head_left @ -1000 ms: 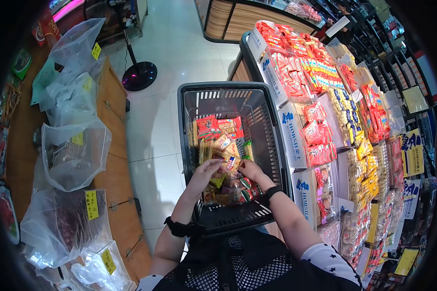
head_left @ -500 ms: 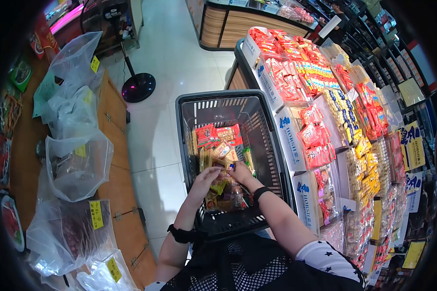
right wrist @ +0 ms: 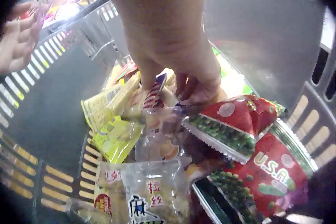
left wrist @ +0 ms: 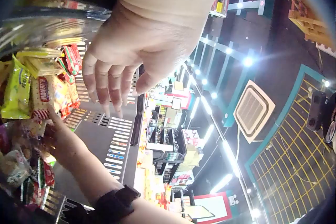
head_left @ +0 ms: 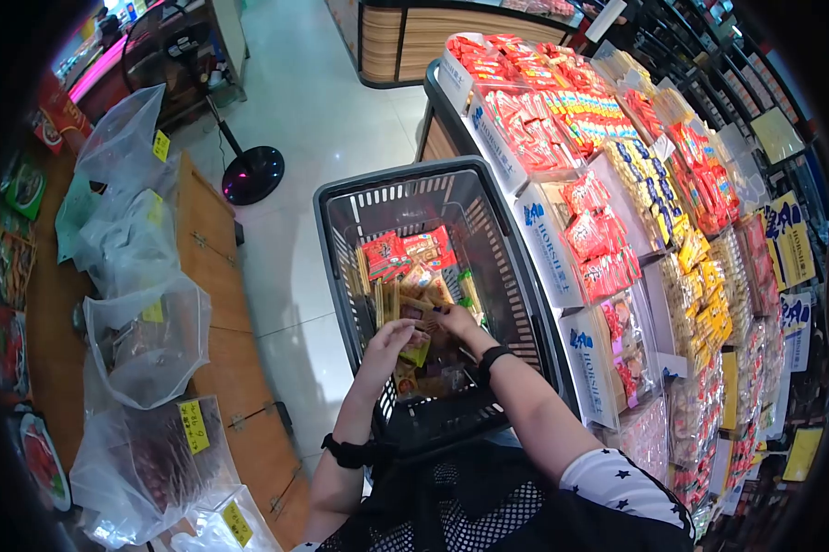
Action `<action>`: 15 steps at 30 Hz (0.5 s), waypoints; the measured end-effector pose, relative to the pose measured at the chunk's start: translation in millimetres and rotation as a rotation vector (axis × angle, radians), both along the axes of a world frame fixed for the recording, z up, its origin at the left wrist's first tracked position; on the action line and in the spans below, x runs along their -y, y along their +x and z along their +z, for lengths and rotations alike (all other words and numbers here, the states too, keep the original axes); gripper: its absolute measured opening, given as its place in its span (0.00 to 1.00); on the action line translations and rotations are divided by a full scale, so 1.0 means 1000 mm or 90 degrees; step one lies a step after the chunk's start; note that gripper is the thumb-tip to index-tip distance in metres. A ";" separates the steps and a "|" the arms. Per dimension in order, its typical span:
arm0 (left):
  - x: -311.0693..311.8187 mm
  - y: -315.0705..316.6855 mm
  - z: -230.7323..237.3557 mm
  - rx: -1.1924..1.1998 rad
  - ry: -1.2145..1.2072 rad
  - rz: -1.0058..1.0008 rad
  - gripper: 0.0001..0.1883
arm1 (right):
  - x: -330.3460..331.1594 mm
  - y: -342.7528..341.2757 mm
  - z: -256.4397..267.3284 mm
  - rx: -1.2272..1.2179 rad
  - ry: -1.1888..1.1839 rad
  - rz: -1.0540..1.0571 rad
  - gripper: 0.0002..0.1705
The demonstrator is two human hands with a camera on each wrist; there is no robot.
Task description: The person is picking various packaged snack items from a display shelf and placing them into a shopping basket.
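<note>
Inside a dark grey shopping basket (head_left: 405, 173), the right hand (head_left: 461, 326) reaches down among packaged snacks. In the right wrist view its thumb and fingers pinch a snack packet with red-and-white stripes and a blue corner (right wrist: 155, 95). The left hand (left wrist: 142, 50) hangs over the basket's near left part, its fingers loosely bent with nothing between them. Below the hands lie a yellow-green packet (right wrist: 119, 137), a clear packet with red and black lettering (right wrist: 157, 192) and red-and-green "U.S.A" packets (right wrist: 273, 169). Red packets (head_left: 384, 253) lie at the basket's far end.
To the right stands a tiered display (head_left: 561, 248) of bagged sweets in clear bins. On the left, a wooden counter (head_left: 217, 276) carries plastic-covered goods (head_left: 148, 340). A fan's round black base (head_left: 253, 175) stands on the tiled floor (head_left: 295, 267) beyond.
The right hand has turned and now pinches the packet lower among the snacks. The left hand has drawn slightly apart from it. The head view has shifted a little.
</note>
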State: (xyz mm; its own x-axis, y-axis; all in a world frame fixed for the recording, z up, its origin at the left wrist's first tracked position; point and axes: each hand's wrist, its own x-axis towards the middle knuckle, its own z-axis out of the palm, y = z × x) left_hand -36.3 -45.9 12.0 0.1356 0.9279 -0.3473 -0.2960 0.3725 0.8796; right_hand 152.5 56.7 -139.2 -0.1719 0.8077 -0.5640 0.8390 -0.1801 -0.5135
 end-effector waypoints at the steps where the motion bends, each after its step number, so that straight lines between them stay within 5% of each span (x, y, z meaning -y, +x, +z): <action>1: 0.001 0.002 0.000 -0.009 0.002 0.000 0.13 | 0.000 0.004 0.000 -0.042 -0.035 -0.050 0.34; 3: 0.000 0.002 -0.003 0.006 -0.008 -0.001 0.13 | -0.017 0.016 -0.030 -0.086 -0.110 -0.079 0.33; 6: -0.002 -0.001 -0.003 0.009 -0.020 -0.009 0.13 | -0.024 0.024 0.026 -0.043 -0.112 -0.015 0.26; 10: -0.002 -0.001 0.000 0.012 -0.015 -0.015 0.14 | -0.027 0.035 0.036 0.103 0.022 0.047 0.28; 15: -0.003 -0.003 0.000 0.026 -0.002 -0.018 0.14 | -0.024 0.038 0.043 0.090 -0.092 0.064 0.29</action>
State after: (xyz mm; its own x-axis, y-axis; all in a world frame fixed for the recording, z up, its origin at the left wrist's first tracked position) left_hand -39.4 -42.7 11.6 0.1765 0.9220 -0.3446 -0.3204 0.3848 0.8656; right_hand 190.7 80.9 -96.4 -0.1586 0.6994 -0.6970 0.9180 -0.1553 -0.3648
